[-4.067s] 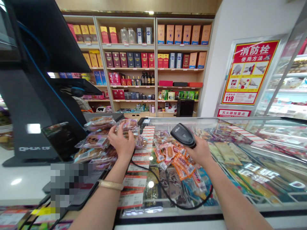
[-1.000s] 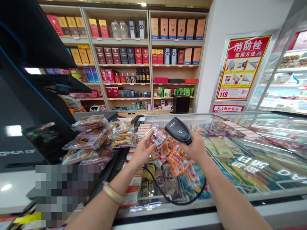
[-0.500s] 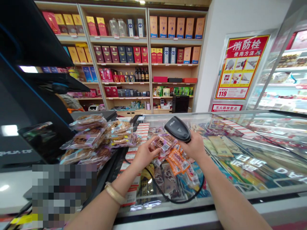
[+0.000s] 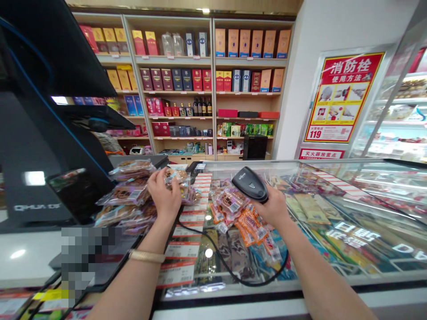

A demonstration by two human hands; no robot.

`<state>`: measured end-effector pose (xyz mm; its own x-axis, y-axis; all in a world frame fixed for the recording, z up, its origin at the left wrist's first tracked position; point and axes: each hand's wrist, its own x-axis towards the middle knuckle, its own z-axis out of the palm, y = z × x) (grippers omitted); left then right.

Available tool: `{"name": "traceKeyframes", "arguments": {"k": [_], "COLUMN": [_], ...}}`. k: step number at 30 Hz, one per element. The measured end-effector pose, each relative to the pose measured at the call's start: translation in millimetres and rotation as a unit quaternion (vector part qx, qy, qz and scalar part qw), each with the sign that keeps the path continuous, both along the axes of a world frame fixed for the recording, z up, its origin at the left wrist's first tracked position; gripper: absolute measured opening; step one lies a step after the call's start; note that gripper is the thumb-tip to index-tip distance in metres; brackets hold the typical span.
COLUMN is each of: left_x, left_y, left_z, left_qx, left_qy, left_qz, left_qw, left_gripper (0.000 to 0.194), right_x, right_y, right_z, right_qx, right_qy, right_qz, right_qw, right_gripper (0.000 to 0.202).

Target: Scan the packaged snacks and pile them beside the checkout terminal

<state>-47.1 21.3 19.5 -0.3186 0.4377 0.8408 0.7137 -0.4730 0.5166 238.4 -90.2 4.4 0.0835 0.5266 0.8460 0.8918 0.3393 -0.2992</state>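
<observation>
My right hand (image 4: 275,206) grips a black handheld barcode scanner (image 4: 249,183) above the glass freezer top (image 4: 207,291). Just under the scanner lies a clear packet of cookies (image 4: 230,201), with several orange-wrapped snack packets (image 4: 251,226) beside it on the glass. My left hand (image 4: 165,193) is at the smaller pile of bagged cookies (image 4: 183,176), its fingers apart over the top packets; whether they touch is hard to see. Left of that hand rises a taller stack of bagged cookies (image 4: 128,193). A black cable (image 4: 230,274) loops across the glass.
A dark checkout machine (image 4: 30,133) with a screen stands at the left. Price labels (image 4: 183,251) run along the freezer's left side, with packaged goods visible under the glass. Shelves (image 4: 176,93) of boxes and bottles line the back, and a red poster (image 4: 345,98) hangs on the wall.
My left hand has let go of the cookie packet beneath the scanner and moved left to the cookie piles. The scanner stays in my right hand, and the view has shifted slightly.
</observation>
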Motion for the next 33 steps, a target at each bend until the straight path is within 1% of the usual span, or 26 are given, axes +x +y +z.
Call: {"name": "traceKeyframes", "arguments": {"k": [3,5,9,11,15,19,22,24,26,29,31,33], "left_x": [-7.8,-9.3,-7.7,-6.4,-5.7,-7.7,-8.4,-7.8,-6.9,-6.5,-6.7,-6.3], "left_y": [11.2,12.2,3.5,-1.5,-6.2,-3.3,1.7,4.7,6.7,6.9,4.6,0.8], "left_z": [-5.6,-6.6,-1.9,1.2,5.3,6.1,4.1,2.0,0.1,-0.5,0.9,3.2], "left_qx": [-0.05,-0.084,-0.156,-0.184,-0.209,-0.222,-0.206,-0.174,-0.122,-0.037,0.003,0.028], "left_qy": [-0.002,0.004,0.042,0.072,0.097,0.091,0.054,0.027,0.01,0.006,0.007,-0.004], "left_qz": [-0.008,0.006,0.057,0.071,0.078,0.07,0.054,0.047,0.038,0.01,-0.006,-0.023], "left_qw": [0.999,0.996,0.985,0.978,0.97,0.968,0.976,0.983,0.992,0.999,1.0,0.999], "left_gripper": [0.046,0.049,0.054,0.053,0.047,0.048,0.05,0.049,0.044,0.028,0.023,0.021], "right_x": [0.2,0.3,-0.3,-0.9,-1.2,-0.5,-0.2,-0.3,-0.4,-0.4,-0.2,-0.1], "right_y": [0.0,0.0,-0.1,0.0,0.3,1.1,2.0,2.4,2.4,2.1,2.1,2.3], "right_z": [-0.2,-0.2,0.3,0.7,1.2,0.1,-1.5,-2.1,-2.2,-2.3,-2.5,-2.6], "right_qx": [0.002,0.002,0.003,0.005,0.008,0.005,0.004,0.004,0.004,0.007,0.007,0.008], "right_qy": [0.005,0.006,0.002,-0.002,-0.006,-0.013,-0.021,-0.022,-0.021,-0.021,-0.027,-0.032], "right_qz": [0.006,0.008,0.008,0.004,0.002,-0.004,-0.013,-0.014,-0.01,-0.008,-0.011,-0.012], "right_qw": [1.0,1.0,1.0,1.0,1.0,1.0,1.0,1.0,1.0,1.0,1.0,0.999], "right_gripper": [0.024,0.023,0.021,0.019,0.016,0.013,0.012,0.013,0.013,0.013,0.013,0.013]}}
